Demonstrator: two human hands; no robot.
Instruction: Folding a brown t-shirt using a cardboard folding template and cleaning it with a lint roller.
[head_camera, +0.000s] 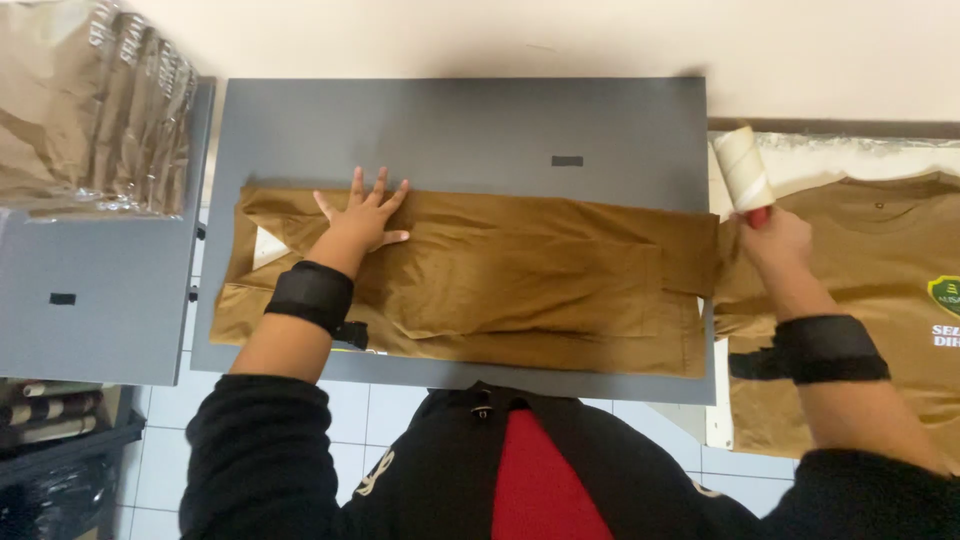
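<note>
Left hand (362, 220) (fingers spread, gripping nothing) presses flat on folded brown shirt (500, 280); right hand (775, 240) grips lint roller (742, 168) fully

- A garment packing or finishing workroom.
- Grey folding board (460, 130) at the centre, carrying a folded brown garment (520, 280).
- Bagged brown clothes (90, 110) stacked at 10 o'clock.
- More brown shirts (880, 290) piled at 3 o'clock.
- White tiled floor (390, 420) at 6 o'clock.
</note>
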